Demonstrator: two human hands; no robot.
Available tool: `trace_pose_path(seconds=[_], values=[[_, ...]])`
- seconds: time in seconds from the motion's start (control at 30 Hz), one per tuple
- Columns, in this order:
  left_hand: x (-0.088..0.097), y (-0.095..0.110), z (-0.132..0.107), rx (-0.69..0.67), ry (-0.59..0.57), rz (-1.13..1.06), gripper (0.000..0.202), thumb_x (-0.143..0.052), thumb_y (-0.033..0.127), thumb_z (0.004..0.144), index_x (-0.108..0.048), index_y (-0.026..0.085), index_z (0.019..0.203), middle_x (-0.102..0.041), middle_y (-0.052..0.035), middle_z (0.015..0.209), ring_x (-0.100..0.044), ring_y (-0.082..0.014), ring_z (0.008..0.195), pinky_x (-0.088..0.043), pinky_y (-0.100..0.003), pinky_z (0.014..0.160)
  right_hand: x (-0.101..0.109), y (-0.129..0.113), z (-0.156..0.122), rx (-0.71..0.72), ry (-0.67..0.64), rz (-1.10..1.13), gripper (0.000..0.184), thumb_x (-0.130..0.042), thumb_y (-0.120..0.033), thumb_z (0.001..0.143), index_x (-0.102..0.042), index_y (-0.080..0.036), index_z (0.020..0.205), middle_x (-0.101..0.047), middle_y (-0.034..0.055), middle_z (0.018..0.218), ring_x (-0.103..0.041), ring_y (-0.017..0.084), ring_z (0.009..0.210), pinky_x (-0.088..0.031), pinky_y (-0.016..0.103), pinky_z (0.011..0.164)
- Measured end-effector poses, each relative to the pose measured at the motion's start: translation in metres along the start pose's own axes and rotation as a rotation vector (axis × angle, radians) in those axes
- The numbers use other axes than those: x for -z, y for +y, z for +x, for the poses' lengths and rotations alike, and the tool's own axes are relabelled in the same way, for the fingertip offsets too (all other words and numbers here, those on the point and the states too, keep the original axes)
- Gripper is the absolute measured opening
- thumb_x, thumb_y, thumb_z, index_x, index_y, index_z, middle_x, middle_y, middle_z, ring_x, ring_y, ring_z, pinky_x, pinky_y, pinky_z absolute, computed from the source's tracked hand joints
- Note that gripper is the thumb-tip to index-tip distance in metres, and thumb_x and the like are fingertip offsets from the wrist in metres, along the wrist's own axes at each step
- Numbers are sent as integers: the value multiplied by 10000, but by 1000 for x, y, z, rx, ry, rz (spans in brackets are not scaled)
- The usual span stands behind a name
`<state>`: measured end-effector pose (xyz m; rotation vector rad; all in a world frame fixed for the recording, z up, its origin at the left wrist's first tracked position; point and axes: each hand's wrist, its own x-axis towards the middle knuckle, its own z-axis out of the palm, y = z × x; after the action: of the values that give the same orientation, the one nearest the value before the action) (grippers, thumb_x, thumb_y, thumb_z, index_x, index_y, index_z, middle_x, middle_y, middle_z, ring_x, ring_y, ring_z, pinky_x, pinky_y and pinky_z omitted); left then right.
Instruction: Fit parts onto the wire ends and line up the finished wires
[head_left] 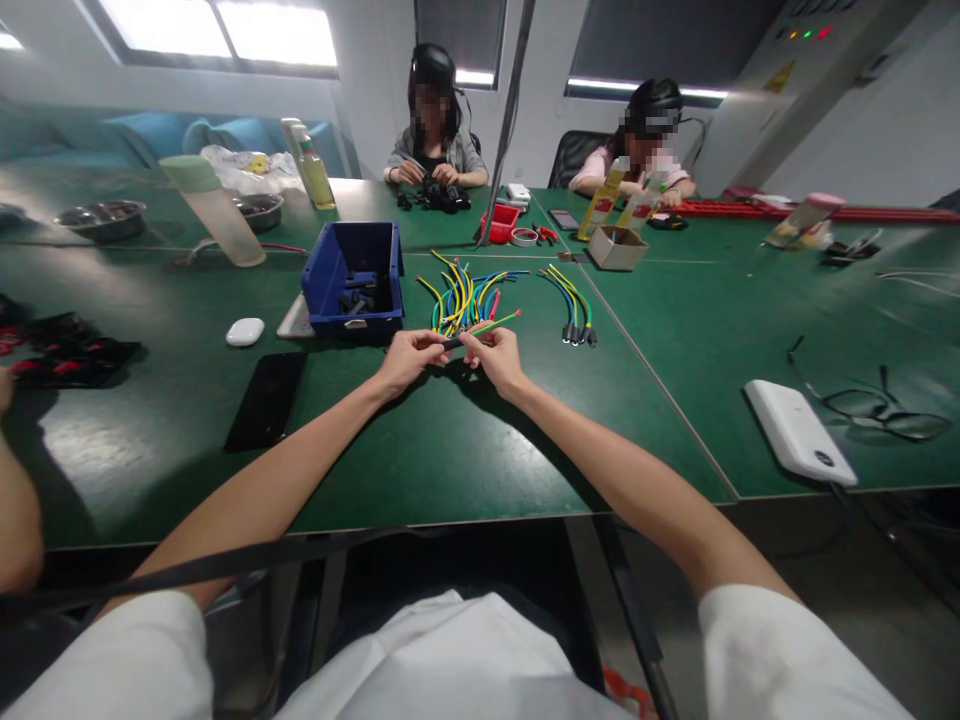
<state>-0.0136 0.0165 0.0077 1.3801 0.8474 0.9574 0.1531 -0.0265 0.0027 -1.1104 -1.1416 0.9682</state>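
My left hand (pixel 409 358) and my right hand (pixel 495 357) meet over the green table (pixel 450 450), both pinched on a thin yellow-green wire (pixel 495 323) with a dark sleeve at its near end. Just beyond the hands lies a loose pile of yellow, blue and green wires (pixel 461 290). A smaller bundle of wires with black connectors (pixel 574 310) lies to the right of the pile. A blue bin (pixel 352 275) with dark parts inside stands to the left of the pile.
A black phone (pixel 266 400) and a white case (pixel 244 331) lie at the left, a white power bank (pixel 799 432) and glasses (pixel 885 415) at the right. Two people work at the far side. A plastic bottle (pixel 214 210), metal bowls and a cardboard box (pixel 616 247) stand behind.
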Motion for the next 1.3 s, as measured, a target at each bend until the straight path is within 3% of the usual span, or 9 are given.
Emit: trace_pose_path(seconds=[0.3, 0.73, 1.3], values=[[3, -2, 1, 30, -88, -123, 421, -837, 308, 585, -713, 112, 937, -740, -84, 837, -699, -172, 681, -556, -339, 756, 1, 2, 2, -94, 69, 141, 399, -772, -513, 651, -645, -164, 798, -659, 5, 664, -569, 92, 483, -461, 207, 439], [5, -6, 2, 70, -93, -158, 577, -896, 381, 536, -710, 96, 1001, -744, -101, 853, -723, -215, 763, -554, -367, 808, 1, 2, 3, -106, 117, 222, 402, -810, -475, 626, -605, -170, 786, -630, -24, 614, -572, 83, 460, -462, 193, 435], [3, -4, 2, 75, -45, -165, 500, -880, 362, 553, -706, 87, 932, -733, -95, 798, -728, -224, 745, -560, -347, 771, -1, 1, 1, -115, 110, 178, 408, -795, -504, 623, -602, -178, 775, -616, -28, 599, -567, 88, 451, -480, 210, 451]])
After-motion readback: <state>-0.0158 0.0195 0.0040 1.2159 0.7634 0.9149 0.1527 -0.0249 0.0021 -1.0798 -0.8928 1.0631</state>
